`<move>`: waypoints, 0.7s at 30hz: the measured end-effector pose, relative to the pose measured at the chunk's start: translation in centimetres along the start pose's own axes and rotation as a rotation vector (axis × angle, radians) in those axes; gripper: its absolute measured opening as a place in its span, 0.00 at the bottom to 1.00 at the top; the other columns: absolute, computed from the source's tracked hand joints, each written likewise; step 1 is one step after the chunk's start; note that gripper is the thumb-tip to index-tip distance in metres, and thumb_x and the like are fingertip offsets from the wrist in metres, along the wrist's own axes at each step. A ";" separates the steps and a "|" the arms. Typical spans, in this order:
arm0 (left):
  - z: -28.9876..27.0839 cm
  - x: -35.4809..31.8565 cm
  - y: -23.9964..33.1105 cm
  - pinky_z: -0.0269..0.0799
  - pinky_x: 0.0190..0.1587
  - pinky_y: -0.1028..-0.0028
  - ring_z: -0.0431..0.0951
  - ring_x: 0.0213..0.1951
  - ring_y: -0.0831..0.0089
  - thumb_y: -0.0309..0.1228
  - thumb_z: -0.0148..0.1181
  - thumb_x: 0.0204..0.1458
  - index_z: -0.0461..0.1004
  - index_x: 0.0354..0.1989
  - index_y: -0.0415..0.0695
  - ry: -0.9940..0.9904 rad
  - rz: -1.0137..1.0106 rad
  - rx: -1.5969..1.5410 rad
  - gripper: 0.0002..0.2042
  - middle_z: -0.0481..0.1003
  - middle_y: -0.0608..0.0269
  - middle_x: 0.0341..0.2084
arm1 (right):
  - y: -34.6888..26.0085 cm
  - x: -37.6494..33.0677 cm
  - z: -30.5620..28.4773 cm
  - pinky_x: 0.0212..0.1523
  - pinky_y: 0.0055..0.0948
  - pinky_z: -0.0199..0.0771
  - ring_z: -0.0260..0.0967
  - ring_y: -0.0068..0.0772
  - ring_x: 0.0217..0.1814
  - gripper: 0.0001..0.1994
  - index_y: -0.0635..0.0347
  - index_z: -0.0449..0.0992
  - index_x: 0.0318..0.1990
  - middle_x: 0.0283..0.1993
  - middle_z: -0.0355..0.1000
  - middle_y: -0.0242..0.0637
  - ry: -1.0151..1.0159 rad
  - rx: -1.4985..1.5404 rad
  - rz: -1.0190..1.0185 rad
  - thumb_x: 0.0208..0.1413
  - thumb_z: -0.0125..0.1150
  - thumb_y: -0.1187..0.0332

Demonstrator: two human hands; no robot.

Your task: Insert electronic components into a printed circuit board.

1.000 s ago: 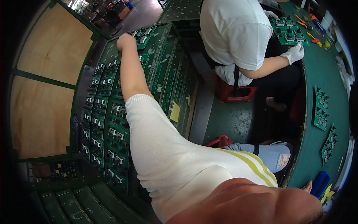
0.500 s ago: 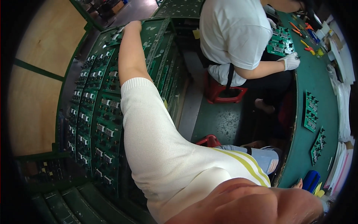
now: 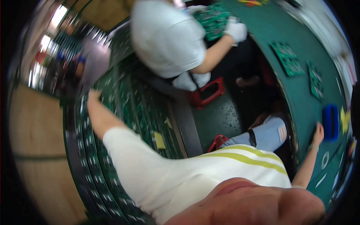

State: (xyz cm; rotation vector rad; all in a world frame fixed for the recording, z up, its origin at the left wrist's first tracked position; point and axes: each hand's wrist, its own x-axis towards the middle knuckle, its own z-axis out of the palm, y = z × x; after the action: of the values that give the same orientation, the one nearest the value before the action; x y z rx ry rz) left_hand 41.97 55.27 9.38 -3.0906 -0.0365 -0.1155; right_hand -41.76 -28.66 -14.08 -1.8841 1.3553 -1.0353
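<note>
My left arm reaches out over a green rack filled with rows of green circuit boards [image 3: 101, 168]. At its end, my left hand [image 3: 95, 94] is by the rack's far left corner, small and smeared by motion. Its fingers and anything in them cannot be made out. On the right, my right hand [image 3: 318, 134] rests on the green worktable [image 3: 258, 22], fingers stretched out and nothing seen in them. Just beside it lies a blue block-shaped thing [image 3: 330, 123]. Two loose circuit boards, one nearer [image 3: 315, 80] and one farther [image 3: 287, 59], lie beyond on the table.
A co-worker in a white shirt [image 3: 168, 37] sits close ahead, a white-gloved hand [image 3: 236, 30] at a large circuit board [image 3: 212, 20]. A red stool [image 3: 208, 93] stands under them. A yellow paper [image 3: 159, 140] hangs on the rack. A pale ring [image 3: 325, 160] lies near my right forearm.
The view has turned, and the scene is blurred. My left hand now appears lower and further left along the rack. My right forearm and hand have come more fully into view.
</note>
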 end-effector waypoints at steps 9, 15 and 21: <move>-5.9 -4.4 11.7 0.69 0.30 0.53 0.74 0.24 0.45 0.45 0.47 0.46 0.75 0.19 0.38 1.038 -0.217 -0.287 0.21 0.75 0.47 0.19 | -8.8 -4.7 0.3 0.12 0.16 0.39 0.45 0.10 0.12 0.08 0.55 0.77 0.35 0.15 0.54 0.16 -0.016 0.358 0.388 0.53 0.58 0.63; -10.6 -18.0 29.5 0.59 0.20 0.71 0.59 0.15 0.75 0.26 0.54 0.48 0.61 0.11 0.40 1.242 0.501 -0.818 0.15 0.62 0.65 0.08 | -9.8 -4.5 -0.6 0.12 0.15 0.37 0.42 0.09 0.12 0.08 0.58 0.74 0.36 0.14 0.52 0.16 -0.201 0.611 0.405 0.56 0.55 0.64; -5.8 -36.6 54.6 0.63 0.31 0.74 0.67 0.26 0.69 0.21 0.57 0.44 0.68 0.23 0.42 0.664 1.382 -1.098 0.05 0.67 0.64 0.21 | -10.6 -5.0 -0.4 0.16 0.13 0.45 0.48 0.06 0.17 0.07 0.61 0.75 0.35 0.21 0.63 0.18 -0.256 0.589 0.264 0.55 0.56 0.67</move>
State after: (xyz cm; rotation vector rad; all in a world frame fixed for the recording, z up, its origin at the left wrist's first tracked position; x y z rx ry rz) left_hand 6.40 -0.36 9.84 -2.6576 2.7254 -1.3298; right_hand -37.75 -20.67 -6.45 -1.3080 0.9780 -0.8954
